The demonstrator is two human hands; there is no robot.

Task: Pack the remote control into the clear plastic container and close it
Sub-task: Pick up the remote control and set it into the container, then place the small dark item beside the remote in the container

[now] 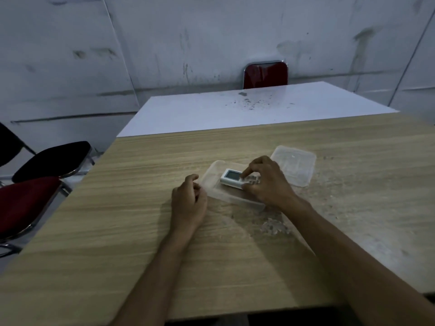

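Observation:
A white remote control (231,177) with a small screen lies inside the clear plastic container (213,182), which sits open in the middle of the wooden table (141,208). My right hand (266,182) covers the remote's button end, fingers curled over it and gripping it. My left hand (188,201) rests on the table at the container's left edge, fingers loosely curled, holding nothing. The clear lid (296,165) lies flat on the table just behind and to the right of the container.
A small crumpled scrap of clear plastic (274,227) lies near my right forearm. A white table (211,111) adjoins the far edge. Red and black chairs (30,184) stand at the left, and a red chair (266,75) stands behind the white table.

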